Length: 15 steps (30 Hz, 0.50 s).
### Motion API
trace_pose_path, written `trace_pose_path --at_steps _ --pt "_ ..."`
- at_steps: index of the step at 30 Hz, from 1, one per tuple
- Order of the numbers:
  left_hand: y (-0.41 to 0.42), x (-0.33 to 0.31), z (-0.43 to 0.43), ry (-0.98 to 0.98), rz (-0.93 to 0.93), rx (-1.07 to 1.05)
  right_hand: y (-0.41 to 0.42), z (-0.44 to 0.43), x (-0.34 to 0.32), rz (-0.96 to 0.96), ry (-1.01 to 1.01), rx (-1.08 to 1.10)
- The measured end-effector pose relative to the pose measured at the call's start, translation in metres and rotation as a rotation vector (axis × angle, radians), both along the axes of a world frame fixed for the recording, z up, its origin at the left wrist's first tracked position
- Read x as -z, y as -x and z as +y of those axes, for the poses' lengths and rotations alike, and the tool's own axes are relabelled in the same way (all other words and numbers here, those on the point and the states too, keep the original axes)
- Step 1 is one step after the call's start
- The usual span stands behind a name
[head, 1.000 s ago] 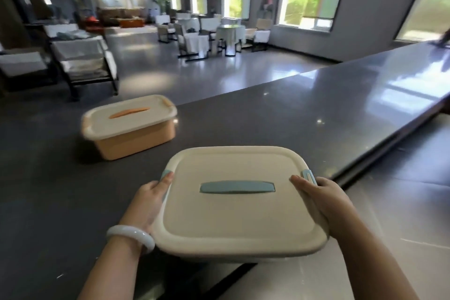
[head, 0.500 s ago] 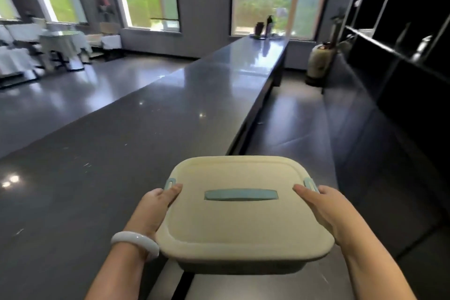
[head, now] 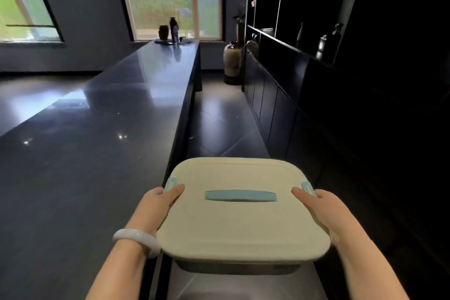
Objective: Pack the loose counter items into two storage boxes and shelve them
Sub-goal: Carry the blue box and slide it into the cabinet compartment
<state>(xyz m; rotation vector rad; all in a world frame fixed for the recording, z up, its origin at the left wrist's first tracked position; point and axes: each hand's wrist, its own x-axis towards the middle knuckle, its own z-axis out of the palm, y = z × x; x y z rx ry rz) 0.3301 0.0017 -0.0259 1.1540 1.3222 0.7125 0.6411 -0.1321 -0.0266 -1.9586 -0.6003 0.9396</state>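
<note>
I carry a storage box with a cream lid, a light blue handle and blue side clips, held level in the air over the aisle floor. My left hand grips its left side, thumb on the lid by the clip. My right hand grips the right side the same way. The box's contents are hidden under the lid. The dark shelving unit runs along the right.
The long dark counter stretches away on my left, with dark bottles at its far end. A large ceramic jar stands on the floor at the aisle's end. Bottles and small objects sit on the shelves.
I have turned right with the box in both hands. The orange box and the seating area have left view; the aisle and the shelving now lie ahead.
</note>
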Motion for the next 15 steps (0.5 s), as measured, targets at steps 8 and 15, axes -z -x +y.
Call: trace_pose_path --at_steps 8,15 --pt "-0.114 0.017 0.184 0.000 -0.036 -0.018 -0.117 0.187 0.004 -0.021 -0.043 -0.005" --pt "-0.190 0.005 0.335 0.012 -0.041 -0.044 -0.197 0.355 -0.009 -0.034 -0.059 -0.036"
